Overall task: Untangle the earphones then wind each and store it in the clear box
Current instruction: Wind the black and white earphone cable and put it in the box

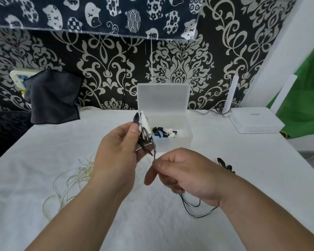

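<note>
1. The table (43, 142), under a white cover, bears everything; a router (256, 122) and a dark cloth (53, 98) sit at its far side.
2. The box (181, 142) stands open at the middle back, lid upright, with a few small earphone parts inside.
3. The left hand (116, 151) is raised just in front of the box, thumb and fingers curled round a white winder (144, 122) with dark turns wrapped on it.
4. The right hand (179, 169), just below and beside it, pinches the black cord (194, 212) between thumb and forefinger.
5. The white earphones (76, 176) lie in a loose tangle on the table at the left, untouched.
6. The black cord runs from the winder through the pinch and trails in a loop under the right wrist. Small dark pieces to the right of that hand may be its buds, but they are too blurred to tell.
7. The cord looks light, thin and limp, likely to spring off its turns. It is best gripped close to the winder under gentle tension, with no tugging at the fragile bud joints.
</note>
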The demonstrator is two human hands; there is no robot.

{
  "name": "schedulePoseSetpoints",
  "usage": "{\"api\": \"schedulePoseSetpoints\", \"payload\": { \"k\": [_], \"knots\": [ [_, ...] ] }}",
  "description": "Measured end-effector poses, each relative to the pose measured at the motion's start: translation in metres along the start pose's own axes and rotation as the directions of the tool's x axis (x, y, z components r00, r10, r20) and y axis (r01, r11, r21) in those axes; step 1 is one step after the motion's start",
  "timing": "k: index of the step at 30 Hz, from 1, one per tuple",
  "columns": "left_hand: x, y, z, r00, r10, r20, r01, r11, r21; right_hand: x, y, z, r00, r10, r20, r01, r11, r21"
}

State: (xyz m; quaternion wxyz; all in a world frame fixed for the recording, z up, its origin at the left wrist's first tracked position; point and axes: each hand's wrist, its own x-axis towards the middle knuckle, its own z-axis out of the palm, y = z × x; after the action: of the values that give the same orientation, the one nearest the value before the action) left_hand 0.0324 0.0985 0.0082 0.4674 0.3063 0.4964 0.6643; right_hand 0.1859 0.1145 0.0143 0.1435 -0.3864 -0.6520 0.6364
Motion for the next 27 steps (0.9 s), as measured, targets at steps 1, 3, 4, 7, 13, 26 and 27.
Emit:
{"api": "schedulePoseSetpoints", "payload": {
  "k": [1,3,4,7,13,26,27],
  "knots": [
    [-0.001,0.0,0.0,1.0,0.002,0.014,-0.002,1.0,-0.002,0.0,0.0,0.0,1.0,-0.01,-0.007,0.01,1.0,-0.016],
    [0.0,0.001,-0.001,1.0,0.007,0.03,-0.008,1.0,0.006,-0.001,-0.001,-0.002,0.999,-0.036,-0.029,0.035,0.997,-0.066],
    [0.001,0.001,-0.001,0.999,0.009,0.038,-0.009,1.0,0.018,-0.002,-0.002,-0.004,0.998,-0.043,-0.04,0.04,0.996,-0.077],
    [0.002,0.001,-0.004,0.999,-0.004,0.054,0.001,0.999,0.047,-0.004,-0.005,-0.009,0.999,-0.029,-0.029,0.029,0.999,-0.014],
    [-0.002,0.0,-0.003,0.989,0.142,0.031,-0.142,0.911,0.387,-0.012,-0.015,-0.018,0.995,-0.063,-0.074,0.06,0.997,-0.039],
    [0.006,0.009,-0.017,0.911,0.413,0.016,-0.29,0.611,0.737,-0.037,-0.036,-0.05,0.91,-0.069,-0.409,-0.032,0.971,-0.235],
    [0.005,0.009,-0.018,0.909,0.415,0.02,-0.294,0.608,0.737,-0.037,-0.035,-0.051,0.906,-0.073,-0.418,-0.038,0.967,-0.252]
  ]
}}
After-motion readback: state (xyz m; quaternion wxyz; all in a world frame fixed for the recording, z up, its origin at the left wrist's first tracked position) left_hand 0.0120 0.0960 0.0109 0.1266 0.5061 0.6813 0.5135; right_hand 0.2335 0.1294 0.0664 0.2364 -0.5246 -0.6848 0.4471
